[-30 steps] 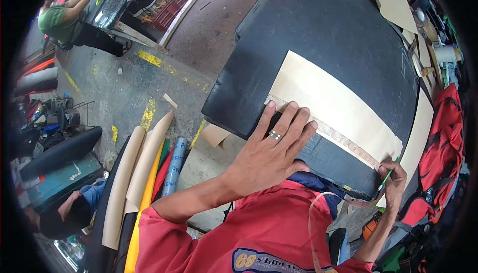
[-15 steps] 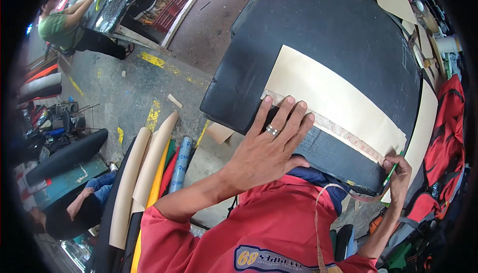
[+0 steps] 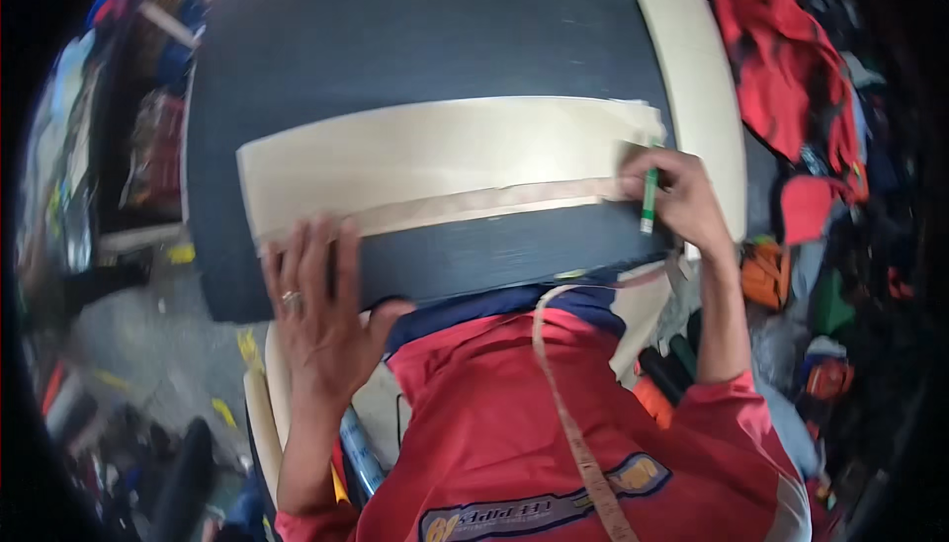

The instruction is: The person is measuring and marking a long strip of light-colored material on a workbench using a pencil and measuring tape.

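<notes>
A cream sheet of paper point(image 3: 445, 147) with a curved far edge lies on the black tabletop point(image 3: 425, 23). Along its near edge runs a pale measuring tape point(image 3: 484, 201). My left hand point(image 3: 324, 320), a ring on one finger, rests with fingers outstretched on the tape and the sheet's left end. At the sheet's right end, my right hand point(image 3: 687, 201) is closed around a slim green pen point(image 3: 648, 208), its fingers beside the tape. Motion blur hides whether those fingers also pinch the tape. More tape hangs down over my red shirt.
A long cream strip point(image 3: 697, 78) lies along the table's right side. Beyond it are red fabric point(image 3: 781, 48) and an orange bag point(image 3: 766, 273). Rolls of material, including a blue one point(image 3: 361, 453), stand below the table's left corner. Clutter at far left is blurred.
The view has swung, so the sheet now lies nearly level across it. My left hand still rests at the sheet's left end; my right hand, pen in it, remains at the right end.
</notes>
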Motion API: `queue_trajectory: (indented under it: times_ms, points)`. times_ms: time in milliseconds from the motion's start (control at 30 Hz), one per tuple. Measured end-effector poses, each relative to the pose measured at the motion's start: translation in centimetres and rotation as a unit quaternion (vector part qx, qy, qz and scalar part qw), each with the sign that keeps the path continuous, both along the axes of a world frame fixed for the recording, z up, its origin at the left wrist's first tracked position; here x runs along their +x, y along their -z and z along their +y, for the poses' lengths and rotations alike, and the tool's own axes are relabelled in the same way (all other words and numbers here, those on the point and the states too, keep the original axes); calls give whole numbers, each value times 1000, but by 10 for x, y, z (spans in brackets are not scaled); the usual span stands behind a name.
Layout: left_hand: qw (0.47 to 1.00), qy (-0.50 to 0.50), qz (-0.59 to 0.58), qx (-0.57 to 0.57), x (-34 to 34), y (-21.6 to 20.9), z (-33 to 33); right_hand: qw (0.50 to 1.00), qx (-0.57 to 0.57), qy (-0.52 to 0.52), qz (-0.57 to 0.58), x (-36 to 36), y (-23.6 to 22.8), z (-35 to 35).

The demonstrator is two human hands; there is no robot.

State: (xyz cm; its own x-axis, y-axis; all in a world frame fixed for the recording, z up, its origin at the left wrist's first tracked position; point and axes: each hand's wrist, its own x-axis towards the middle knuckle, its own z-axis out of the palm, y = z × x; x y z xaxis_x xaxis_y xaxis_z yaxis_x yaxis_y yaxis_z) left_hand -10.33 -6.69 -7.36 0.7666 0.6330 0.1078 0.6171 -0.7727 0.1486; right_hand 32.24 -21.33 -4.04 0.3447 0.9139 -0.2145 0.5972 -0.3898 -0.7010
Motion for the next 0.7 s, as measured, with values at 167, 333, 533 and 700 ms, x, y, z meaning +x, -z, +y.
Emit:
queue_trajectory:
  times_ms: [167,333,533,700]
  points:
    - [1000,12,3,9,10,-1,3,994,-16,64,83,-1,-2,-8]
    - [1000,1,17,14,12,-3,2,997,-22,49,63,2,-2,-6]
    - [999,-6,41,13,15,-10,2,996,21,47,73,4,3,-6]
    - [998,-11,55,12,16,-14,0,998,-20,43,34,3,-1,-4]
